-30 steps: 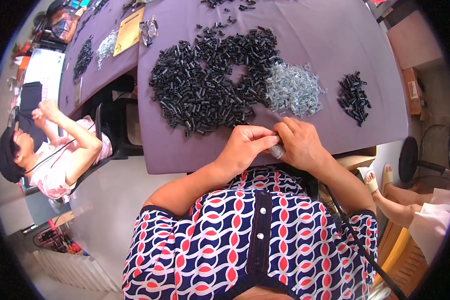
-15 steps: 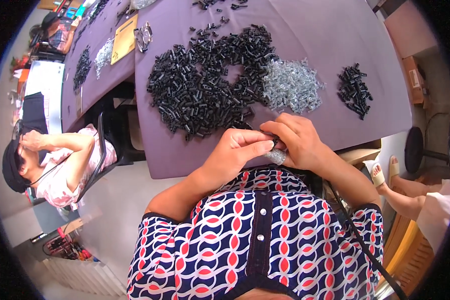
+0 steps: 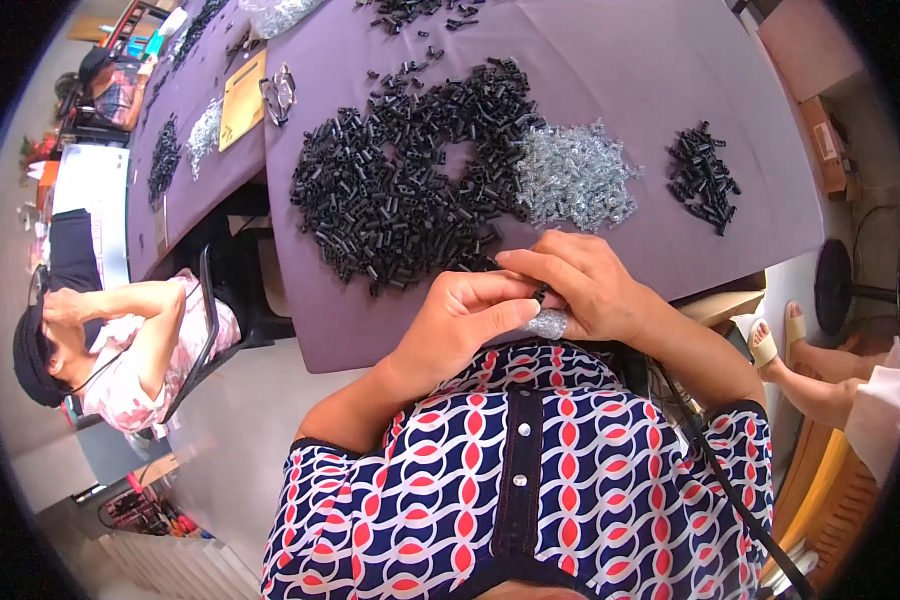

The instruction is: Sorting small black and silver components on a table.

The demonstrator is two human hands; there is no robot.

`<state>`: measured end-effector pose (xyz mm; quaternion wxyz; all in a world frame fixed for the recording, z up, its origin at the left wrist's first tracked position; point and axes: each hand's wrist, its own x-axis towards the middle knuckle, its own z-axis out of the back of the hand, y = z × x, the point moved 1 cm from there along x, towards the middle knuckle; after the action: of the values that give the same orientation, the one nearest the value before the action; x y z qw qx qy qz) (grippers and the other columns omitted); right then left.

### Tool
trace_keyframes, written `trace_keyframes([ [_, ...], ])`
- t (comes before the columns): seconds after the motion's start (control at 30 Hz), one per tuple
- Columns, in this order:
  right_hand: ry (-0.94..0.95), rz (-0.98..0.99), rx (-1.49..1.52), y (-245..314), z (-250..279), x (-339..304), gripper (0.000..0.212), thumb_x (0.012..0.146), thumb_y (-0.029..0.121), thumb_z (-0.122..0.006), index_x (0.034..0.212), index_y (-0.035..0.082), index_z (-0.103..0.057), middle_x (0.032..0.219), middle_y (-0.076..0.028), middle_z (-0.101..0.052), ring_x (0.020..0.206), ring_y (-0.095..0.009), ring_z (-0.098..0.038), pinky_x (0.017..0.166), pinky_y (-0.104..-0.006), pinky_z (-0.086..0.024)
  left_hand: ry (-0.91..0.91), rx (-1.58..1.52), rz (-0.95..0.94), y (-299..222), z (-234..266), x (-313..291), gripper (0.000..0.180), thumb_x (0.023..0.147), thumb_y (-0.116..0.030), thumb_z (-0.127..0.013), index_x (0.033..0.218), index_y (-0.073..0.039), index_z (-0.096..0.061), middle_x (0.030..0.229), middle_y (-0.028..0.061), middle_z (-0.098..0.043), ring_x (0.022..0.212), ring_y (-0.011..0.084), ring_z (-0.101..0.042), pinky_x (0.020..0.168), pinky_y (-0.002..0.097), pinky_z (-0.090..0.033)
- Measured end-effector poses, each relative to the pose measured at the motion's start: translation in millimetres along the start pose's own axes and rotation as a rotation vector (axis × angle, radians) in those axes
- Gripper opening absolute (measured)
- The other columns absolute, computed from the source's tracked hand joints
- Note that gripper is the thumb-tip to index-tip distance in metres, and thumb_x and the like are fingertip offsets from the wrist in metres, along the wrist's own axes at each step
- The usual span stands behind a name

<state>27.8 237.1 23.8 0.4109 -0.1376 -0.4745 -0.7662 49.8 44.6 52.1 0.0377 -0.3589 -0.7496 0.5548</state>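
Observation:
My left hand (image 3: 473, 312) and my right hand (image 3: 592, 287) meet at the near edge of the table, fingertips closed together. Between them shows a small black plastic part (image 3: 541, 295), mostly covered by fingers. A cluster of small clear plastic pieces (image 3: 547, 324) is tucked in the curled lower fingers of my right hand. Just beyond my hands lies a large heap of short black plastic parts (image 3: 370, 215), with a bare gap in it. A pile of clear plastic pieces (image 3: 578, 180) touches its right side. Farther right is a smaller separate pile of black parts (image 3: 705, 180).
A purple cloth (image 3: 660, 60) covers the table. Glasses (image 3: 280, 95) and a yellow board (image 3: 242, 100) lie at the left. A person (image 3: 140, 340) sits left with a raised arm. At the right are another person's legs (image 3: 815, 385) and a cardboard box (image 3: 827, 145).
The view has shifted slightly. My hands stay together at the table edge, with the fingers of my right hand slightly repositioned over the black part.

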Motion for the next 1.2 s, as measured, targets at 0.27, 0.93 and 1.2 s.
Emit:
trace_keyframes([
  [0.27,0.025,0.046,0.008,-6.4,-2.1,-2.2,0.052,0.075,0.019,-0.071,0.120,-0.002,-0.059,0.086,-0.011,-0.059,0.071,-0.028,-0.061,0.062,-0.0373,-0.051,-0.017,0.041,0.029,-1.8,0.7,2.7,0.022,0.094,-0.001,-0.057,0.109,0.009,-0.069,0.104,0.0108,-0.072,0.095,0.0128,-0.066,0.088,0.0264,-0.052],
  [0.93,-0.109,-0.317,-0.681,-36.1,73.4,-25.1,0.057,0.073,0.004,-0.074,0.128,0.005,-0.058,0.128,-0.014,-0.060,0.120,-0.036,-0.055,0.100,-0.0441,-0.046,-0.557,0.987,-0.710,-14.1,46.9,19.5,0.016,0.086,-0.010,-0.071,0.099,-0.001,-0.071,0.104,0.0131,-0.070,0.095,0.0297,-0.065,0.087,0.0363,-0.050],
  [1.2,-0.021,-0.747,-0.915,-80.3,123.6,-85.1,0.065,0.074,-0.009,-0.061,0.137,0.005,-0.051,0.147,-0.013,-0.044,0.145,-0.037,-0.029,0.117,-0.0442,-0.030,-0.356,1.370,-0.730,1.9,55.0,34.1,0.014,0.078,-0.006,-0.073,0.091,-0.006,-0.069,0.094,0.0067,-0.062,0.089,0.0283,-0.058,0.077,0.0391,-0.048],
])
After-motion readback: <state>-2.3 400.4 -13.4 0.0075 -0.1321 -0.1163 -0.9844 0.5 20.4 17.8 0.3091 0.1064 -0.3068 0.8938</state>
